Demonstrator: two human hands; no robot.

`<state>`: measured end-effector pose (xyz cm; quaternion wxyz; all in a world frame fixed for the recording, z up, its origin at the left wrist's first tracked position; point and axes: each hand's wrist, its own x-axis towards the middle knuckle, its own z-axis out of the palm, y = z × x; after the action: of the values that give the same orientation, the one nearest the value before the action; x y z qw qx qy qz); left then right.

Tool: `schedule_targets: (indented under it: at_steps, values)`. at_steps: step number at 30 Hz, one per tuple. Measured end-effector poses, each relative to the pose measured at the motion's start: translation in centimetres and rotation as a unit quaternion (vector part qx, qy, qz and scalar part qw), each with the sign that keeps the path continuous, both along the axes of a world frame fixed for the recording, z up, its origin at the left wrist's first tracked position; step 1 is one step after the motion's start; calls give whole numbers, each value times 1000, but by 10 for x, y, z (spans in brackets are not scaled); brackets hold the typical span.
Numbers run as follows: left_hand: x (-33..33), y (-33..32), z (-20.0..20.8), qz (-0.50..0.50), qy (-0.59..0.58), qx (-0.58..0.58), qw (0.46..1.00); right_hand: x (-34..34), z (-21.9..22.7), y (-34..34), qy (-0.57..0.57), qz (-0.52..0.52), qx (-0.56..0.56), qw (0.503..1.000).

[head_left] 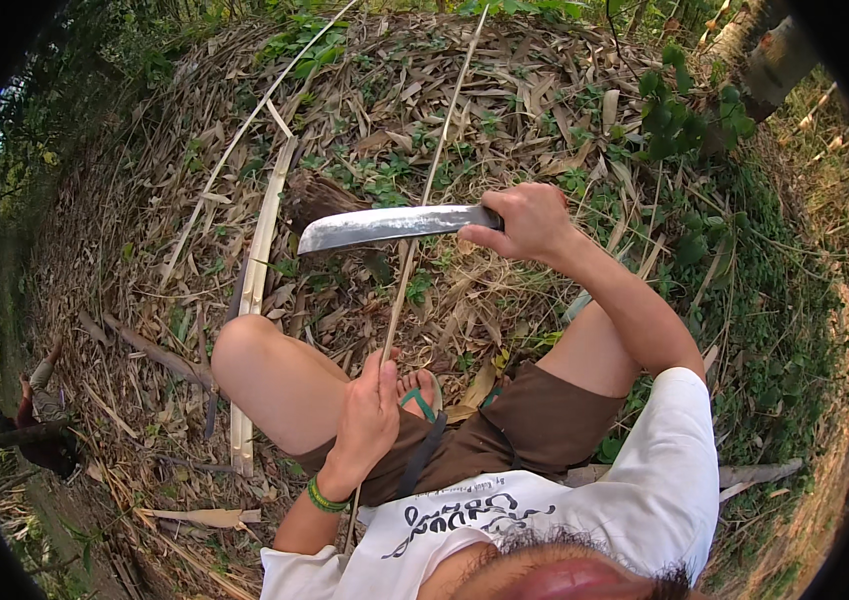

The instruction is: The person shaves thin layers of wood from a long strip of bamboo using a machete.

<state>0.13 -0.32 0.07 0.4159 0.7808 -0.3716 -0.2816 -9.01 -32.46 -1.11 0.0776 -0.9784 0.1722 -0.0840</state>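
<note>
My right hand (526,222) is wrapped round the dark handle of a machete (374,227), whose broad steel blade points left and lies level across the view. Its blade crosses over a long thin bamboo strip (441,140); whether the two touch I cannot tell. My left hand (369,415) grips that strip lower down, above my left thigh. From there the strip runs far forward over the ground, and its near end passes back beside my left forearm.
Split pale bamboo lengths (264,225) lie left of my knee, near another thin strip (234,150). A short brown log (322,195) sits behind the blade. Dry leaves cover the ground. A branch (149,345) and another person (42,420) are at the left, a trunk (782,65) far right.
</note>
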Motion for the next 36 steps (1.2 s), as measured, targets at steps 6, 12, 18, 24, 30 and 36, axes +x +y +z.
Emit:
schedule_targets:
  at_steps: [6, 12, 18, 24, 30, 36]
  values:
    - [2, 22, 2, -34, 4, 34, 999, -13, -10, -99, -53, -140, -18, 989]
    - [-1, 26, 11, -41, -2, 53, 998, -16, -21, -57, -37, -73, -50, 995]
    - [-6, 32, 9, -60, 33, 114, 991, -23, -40, -117, -5, -228, 74, 971]
    - [-7, 55, 19, -80, 62, 181, 978, -43, -40, -136, -22, -231, 81, 969]
    - [-5, 63, -12, -81, 49, 110, 989, -20, -60, -99, 58, -124, 7, 991]
    - [-17, 92, 15, -95, 97, 141, 981, -102, -64, -212, 35, -476, 14, 879]
